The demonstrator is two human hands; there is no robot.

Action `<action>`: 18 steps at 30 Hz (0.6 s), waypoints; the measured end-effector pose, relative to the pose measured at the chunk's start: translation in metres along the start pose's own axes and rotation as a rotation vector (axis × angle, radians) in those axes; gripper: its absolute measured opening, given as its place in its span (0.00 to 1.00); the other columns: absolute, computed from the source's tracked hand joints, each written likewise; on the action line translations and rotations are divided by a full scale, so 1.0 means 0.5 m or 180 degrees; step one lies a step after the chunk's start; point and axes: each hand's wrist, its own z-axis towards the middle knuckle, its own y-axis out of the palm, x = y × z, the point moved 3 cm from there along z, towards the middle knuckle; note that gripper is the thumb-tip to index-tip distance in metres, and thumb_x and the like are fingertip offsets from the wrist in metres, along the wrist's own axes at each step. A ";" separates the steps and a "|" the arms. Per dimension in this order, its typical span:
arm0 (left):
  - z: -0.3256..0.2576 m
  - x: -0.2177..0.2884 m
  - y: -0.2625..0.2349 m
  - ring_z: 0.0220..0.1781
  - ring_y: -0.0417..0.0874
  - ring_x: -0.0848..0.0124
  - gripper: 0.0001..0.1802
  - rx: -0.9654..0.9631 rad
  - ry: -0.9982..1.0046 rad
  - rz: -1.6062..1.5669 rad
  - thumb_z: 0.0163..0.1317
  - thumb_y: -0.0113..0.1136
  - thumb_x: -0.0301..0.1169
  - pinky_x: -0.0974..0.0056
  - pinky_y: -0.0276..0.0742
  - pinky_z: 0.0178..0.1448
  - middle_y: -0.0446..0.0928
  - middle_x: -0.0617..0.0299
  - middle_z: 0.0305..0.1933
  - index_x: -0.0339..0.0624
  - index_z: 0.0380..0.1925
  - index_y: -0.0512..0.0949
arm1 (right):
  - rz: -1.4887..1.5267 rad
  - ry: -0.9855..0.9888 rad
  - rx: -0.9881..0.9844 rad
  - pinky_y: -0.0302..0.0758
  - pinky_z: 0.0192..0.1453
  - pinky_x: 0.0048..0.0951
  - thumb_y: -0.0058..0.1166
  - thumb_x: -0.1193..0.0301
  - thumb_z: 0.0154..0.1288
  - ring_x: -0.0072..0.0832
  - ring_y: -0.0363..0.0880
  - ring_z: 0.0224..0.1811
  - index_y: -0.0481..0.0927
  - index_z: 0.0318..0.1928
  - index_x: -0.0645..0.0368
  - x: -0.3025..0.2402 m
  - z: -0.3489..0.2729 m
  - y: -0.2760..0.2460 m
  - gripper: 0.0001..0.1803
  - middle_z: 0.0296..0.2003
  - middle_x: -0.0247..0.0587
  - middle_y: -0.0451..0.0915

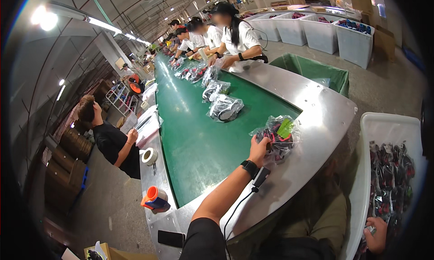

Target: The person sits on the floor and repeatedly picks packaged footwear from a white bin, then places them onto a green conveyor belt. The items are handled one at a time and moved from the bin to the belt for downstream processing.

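Observation:
My left hand (259, 152) reaches over the end of the green conveyor belt (181, 147). Its fingers are closed on the near side of a clear plastic bag (281, 135) holding black and pinkish-red items, with a bright green piece on top. The bag rests on the metal rim at the belt's end. Down at the lower right, my right hand (376, 235) is inside a white bin (361, 178), fingers curled on a small shiny piece of clear plastic. Rows of bagged dark and red items (391, 178) lie in that bin. What exactly the bags contain is unclear.
More clear bags (225, 108) lie up the belt, where several people in white shirts work along its right side. A person in black (115, 142) stands left with papers. On the metal edge are a tape roll (149, 156), an orange-and-blue tape dispenser (156, 200) and a phone (171, 238).

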 end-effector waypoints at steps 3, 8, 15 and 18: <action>-0.027 0.000 0.017 0.58 0.78 0.57 0.56 -0.0018 -0.0078 -0.0377 0.57 0.67 0.38 0.43 0.78 0.59 0.72 0.49 0.64 0.50 0.83 0.48 | -0.0159 -0.0051 0.0321 0.75 0.59 0.39 0.62 0.80 0.50 0.39 0.81 0.46 0.82 0.51 0.65 -0.022 0.006 0.003 0.23 0.42 0.48 0.80; -0.094 -0.001 0.054 0.47 0.82 0.63 0.32 -0.0696 -0.0598 -0.0926 0.61 0.62 0.36 0.47 0.85 0.44 0.75 0.59 0.55 0.53 0.66 0.67 | -0.0481 -0.0643 0.0066 0.77 0.56 0.43 0.71 0.69 0.55 0.50 0.82 0.48 0.84 0.50 0.65 -0.084 0.057 -0.021 0.22 0.41 0.51 0.84; -0.325 0.013 0.210 0.61 0.85 0.61 0.27 -0.1996 -0.0581 -0.1035 0.70 0.52 0.32 0.50 0.82 0.65 0.80 0.59 0.62 0.53 0.69 0.68 | -0.0782 -0.1049 0.0322 0.79 0.60 0.42 0.70 0.69 0.61 0.47 0.81 0.53 0.82 0.60 0.59 -0.209 0.121 -0.044 0.26 0.52 0.47 0.81; -0.415 0.016 0.270 0.65 0.83 0.59 0.29 -0.2268 -0.0975 -0.1096 0.71 0.51 0.30 0.49 0.84 0.67 0.77 0.57 0.66 0.51 0.72 0.65 | -0.1076 -0.1423 0.0600 0.76 0.67 0.44 0.73 0.63 0.57 0.46 0.78 0.62 0.78 0.65 0.56 -0.261 0.139 -0.030 0.35 0.61 0.46 0.77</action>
